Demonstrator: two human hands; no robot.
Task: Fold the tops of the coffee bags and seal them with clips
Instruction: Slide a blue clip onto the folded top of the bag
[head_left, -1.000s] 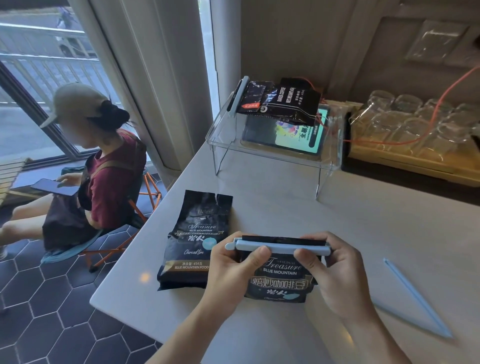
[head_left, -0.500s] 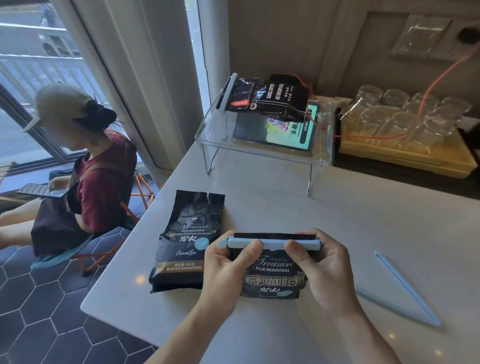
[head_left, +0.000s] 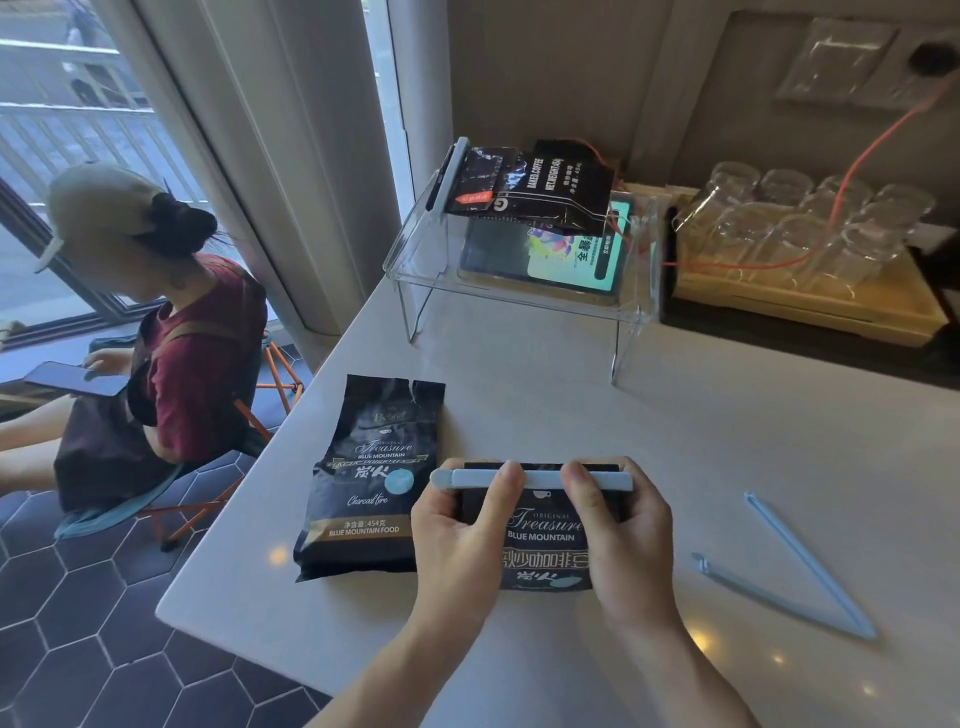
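Nearest, at the near edge of the pale counter (head_left: 675, 426): left hand (head_left: 462, 535) and right hand (head_left: 623, 530), both gripping a black coffee bag (head_left: 545, 551) by its sides, thumbs curled up onto the light-blue clip (head_left: 535, 479) running across the folded top. Just left, touching or nearly touching the held bag: second coffee bag (head_left: 363, 478), black, lying flat, top unfolded and unclipped. Right of the hands, well apart: open blue clip (head_left: 789, 571), arms spread in a V, lying flat on the counter. Farther back, centre: clear acrylic stand (head_left: 415, 260) with two dark coffee bags (head_left: 530, 182) on top, one bearing a pale clip (head_left: 447, 171) along its left edge; lit tablet (head_left: 571, 249) beneath. Far right: yellow tray (head_left: 857, 312) of upturned clear glasses (head_left: 779, 223), orange cable (head_left: 857, 156) trailing across them. Far left, beyond the counter, on the dark hexagon-tiled floor: seated person (head_left: 171, 338) in cap and red shirt, phone (head_left: 72, 376) in hand, by the window.
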